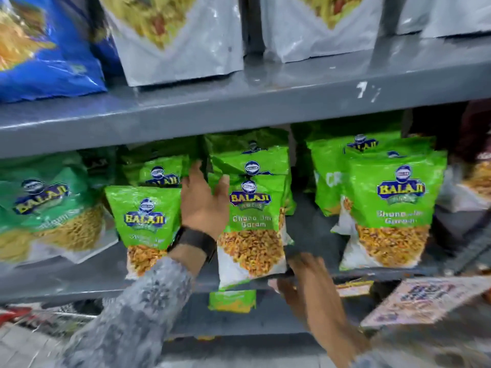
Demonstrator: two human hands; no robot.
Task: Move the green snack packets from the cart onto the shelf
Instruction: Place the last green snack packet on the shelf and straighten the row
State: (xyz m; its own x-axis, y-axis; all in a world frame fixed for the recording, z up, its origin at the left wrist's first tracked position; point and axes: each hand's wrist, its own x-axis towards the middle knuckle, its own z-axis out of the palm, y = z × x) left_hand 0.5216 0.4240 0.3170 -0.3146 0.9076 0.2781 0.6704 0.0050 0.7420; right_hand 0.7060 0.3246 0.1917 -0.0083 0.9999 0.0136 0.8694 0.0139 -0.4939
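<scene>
A green snack packet (252, 224) stands upright at the front of the grey shelf (186, 277), its bottom edge hanging over the lip. My left hand (204, 200) presses against its upper left side, fingers spread, reaching between it and the packets behind. My right hand (300, 277) grips the packet's lower right corner. More green packets (143, 219) stand to the left, and a stack of green packets (390, 208) to the right. The cart (39, 314) shows only as a red and wire sliver at lower left.
The upper shelf board (239, 102) juts out above, carrying a blue bag (45, 49) and silver bags (180, 38). Darker green bags (45, 203) fill the left end. A gap (308, 229) lies between the middle and right stacks. Pink packets (419, 298) sit below right.
</scene>
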